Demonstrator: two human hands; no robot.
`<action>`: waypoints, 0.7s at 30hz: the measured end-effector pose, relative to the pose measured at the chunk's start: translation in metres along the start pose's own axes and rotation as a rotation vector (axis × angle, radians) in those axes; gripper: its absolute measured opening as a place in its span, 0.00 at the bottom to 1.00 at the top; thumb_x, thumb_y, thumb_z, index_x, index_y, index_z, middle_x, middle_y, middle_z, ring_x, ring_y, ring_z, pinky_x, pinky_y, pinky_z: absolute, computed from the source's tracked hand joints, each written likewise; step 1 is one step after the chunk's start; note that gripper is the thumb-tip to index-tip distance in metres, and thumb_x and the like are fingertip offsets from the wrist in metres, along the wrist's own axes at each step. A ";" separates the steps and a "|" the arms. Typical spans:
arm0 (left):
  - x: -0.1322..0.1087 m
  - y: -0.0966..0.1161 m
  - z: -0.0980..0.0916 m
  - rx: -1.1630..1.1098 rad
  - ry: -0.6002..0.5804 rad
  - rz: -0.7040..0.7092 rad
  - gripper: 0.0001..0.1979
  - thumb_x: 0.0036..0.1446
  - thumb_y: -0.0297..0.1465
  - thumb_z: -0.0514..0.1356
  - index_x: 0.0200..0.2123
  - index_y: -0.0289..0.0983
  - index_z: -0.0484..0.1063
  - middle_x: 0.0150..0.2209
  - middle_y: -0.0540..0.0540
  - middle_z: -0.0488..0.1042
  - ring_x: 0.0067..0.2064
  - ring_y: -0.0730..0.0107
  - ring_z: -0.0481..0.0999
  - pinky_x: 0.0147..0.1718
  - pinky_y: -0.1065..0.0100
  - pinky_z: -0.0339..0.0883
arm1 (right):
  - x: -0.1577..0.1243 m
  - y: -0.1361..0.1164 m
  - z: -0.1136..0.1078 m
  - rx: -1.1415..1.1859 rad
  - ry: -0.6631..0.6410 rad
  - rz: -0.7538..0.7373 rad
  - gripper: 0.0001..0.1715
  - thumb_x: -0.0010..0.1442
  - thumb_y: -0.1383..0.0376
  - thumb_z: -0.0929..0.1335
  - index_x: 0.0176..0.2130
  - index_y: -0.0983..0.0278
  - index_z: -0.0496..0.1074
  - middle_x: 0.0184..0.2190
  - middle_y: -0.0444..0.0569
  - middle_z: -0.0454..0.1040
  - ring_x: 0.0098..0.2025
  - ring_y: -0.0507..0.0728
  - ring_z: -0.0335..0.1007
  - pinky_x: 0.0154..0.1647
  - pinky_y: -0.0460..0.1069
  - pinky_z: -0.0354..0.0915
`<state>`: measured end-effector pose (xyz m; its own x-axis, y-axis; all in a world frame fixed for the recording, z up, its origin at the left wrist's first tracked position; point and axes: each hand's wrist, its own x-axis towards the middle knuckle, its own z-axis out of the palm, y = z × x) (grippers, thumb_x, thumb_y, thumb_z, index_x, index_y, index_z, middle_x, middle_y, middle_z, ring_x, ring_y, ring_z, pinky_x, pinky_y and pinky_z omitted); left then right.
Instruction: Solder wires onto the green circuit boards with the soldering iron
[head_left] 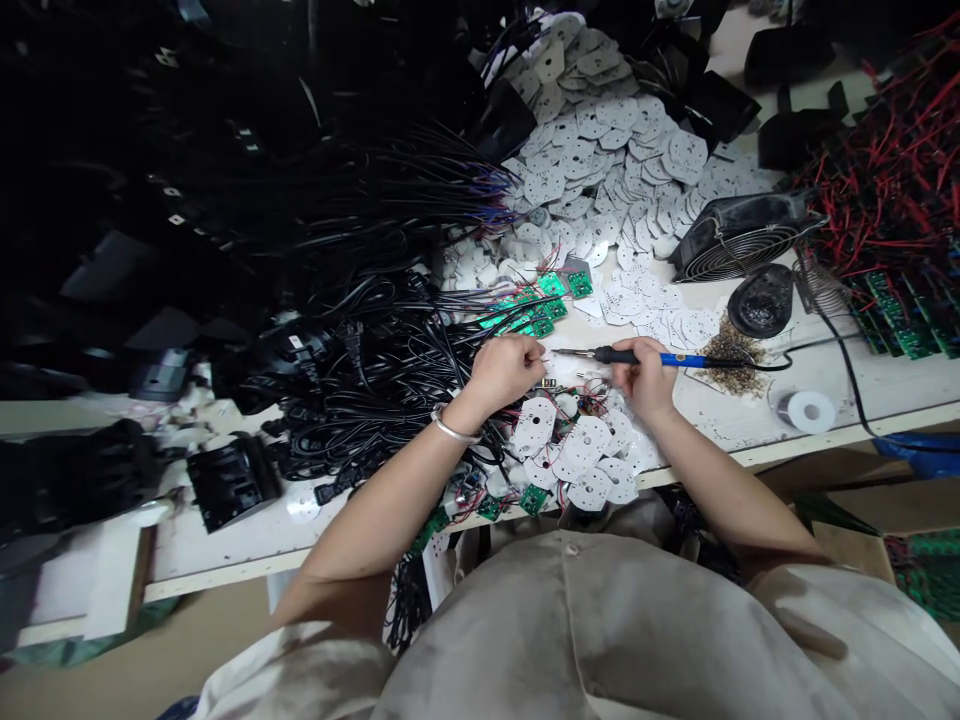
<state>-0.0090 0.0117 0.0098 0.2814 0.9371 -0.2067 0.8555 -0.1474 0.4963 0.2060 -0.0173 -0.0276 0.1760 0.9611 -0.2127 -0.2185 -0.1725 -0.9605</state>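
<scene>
My right hand (pixel 646 382) is closed round a soldering iron (pixel 679 359) with a blue and black handle, its metal tip pointing left. Close to that tip is my left hand (pixel 510 368), its fingers pinched together; whatever sits between them is too small to make out. Below both hands lie white perforated boards (pixel 583 441) with thin red and black wires among them. Just beyond my left hand, small green circuit boards (pixel 536 308) are grouped at the ends of black cables (pixel 375 370).
White boards (pixel 600 150) are heaped at the back. A fan with a wire grille (pixel 739 240), a dark dish (pixel 760 300) and a solder spool (pixel 810 411) stand on the right. Red-wired circuit boards (pixel 900 310) lie far right. A black housing (pixel 232 482) sits left, near the table edge.
</scene>
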 end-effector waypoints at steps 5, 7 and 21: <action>-0.002 0.001 0.001 -0.024 0.007 -0.003 0.07 0.50 0.24 0.58 0.22 0.38 0.70 0.41 0.46 0.83 0.43 0.63 0.81 0.43 0.64 0.72 | 0.000 0.000 0.003 0.003 -0.004 -0.004 0.19 0.56 0.50 0.65 0.28 0.62 0.70 0.08 0.37 0.60 0.10 0.48 0.50 0.11 0.43 0.47; -0.002 -0.001 0.001 -0.046 0.009 0.014 0.07 0.49 0.23 0.58 0.21 0.38 0.69 0.41 0.47 0.83 0.43 0.64 0.81 0.43 0.65 0.72 | -0.002 0.000 0.004 -0.018 -0.021 -0.012 0.18 0.56 0.50 0.65 0.28 0.62 0.70 0.08 0.36 0.60 0.10 0.48 0.51 0.12 0.43 0.48; -0.001 0.000 0.000 -0.053 -0.031 -0.001 0.07 0.48 0.23 0.60 0.21 0.38 0.69 0.42 0.46 0.82 0.44 0.63 0.80 0.44 0.64 0.71 | -0.002 -0.002 0.007 -0.033 -0.026 0.037 0.19 0.55 0.49 0.67 0.28 0.62 0.71 0.11 0.36 0.62 0.10 0.47 0.52 0.12 0.43 0.50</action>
<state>-0.0093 0.0113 0.0102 0.2943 0.9269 -0.2331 0.8318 -0.1283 0.5400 0.1990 -0.0178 -0.0238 0.1432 0.9593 -0.2434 -0.1922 -0.2143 -0.9577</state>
